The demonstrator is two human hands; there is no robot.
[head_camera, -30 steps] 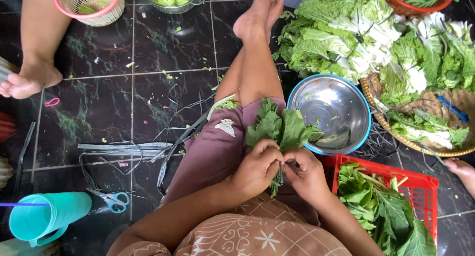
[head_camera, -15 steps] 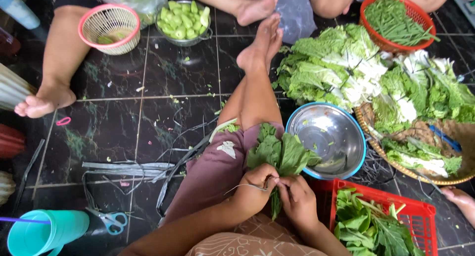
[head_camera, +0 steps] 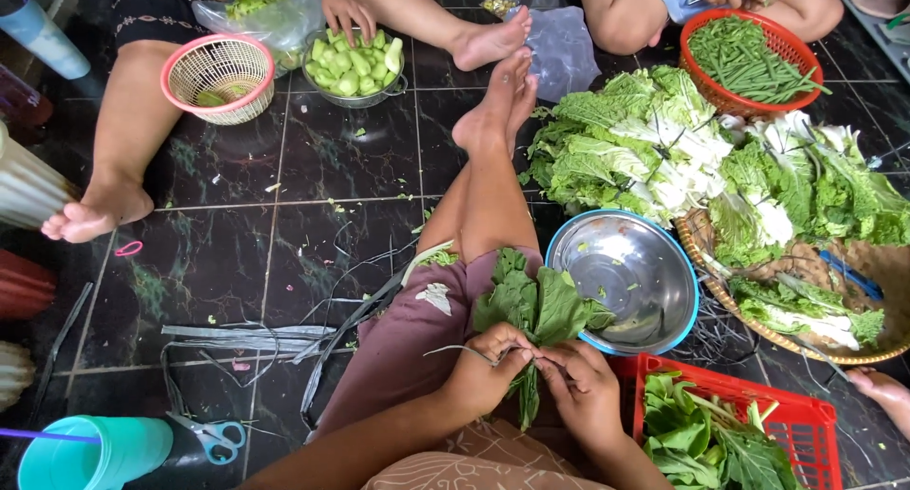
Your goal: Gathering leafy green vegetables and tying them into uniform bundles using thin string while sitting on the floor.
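Person sits on the dark tiled floor point(head_camera: 237, 253), one leg stretched out. Both hands meet over the lap. Left hand point(head_camera: 488, 372) closed around the stems of a bunch of leafy greens point(head_camera: 536, 310), with a thin strip point(head_camera: 455, 350) running out from it to the left. Right hand point(head_camera: 583, 390) also closed on the stems, just beside the left, fingers touching it. Leaves fan up and away from the hands, toward the knee; stem ends poke out below, between the two hands.

Steel bowl point(head_camera: 630, 277) just right of the bunch, near the leaf tips. Red crate point(head_camera: 749, 433) with more greens right of the right hand. Woven tray point(head_camera: 815, 343) and a pile of cabbage leaves point(head_camera: 645, 144) farther right and up. Scissors point(head_camera: 213, 438) and teal cup point(head_camera: 90, 452) well to the left on the floor. Other people's legs at top, with pink basket point(head_camera: 218, 73) and bowl of cut green pieces point(head_camera: 355, 63).
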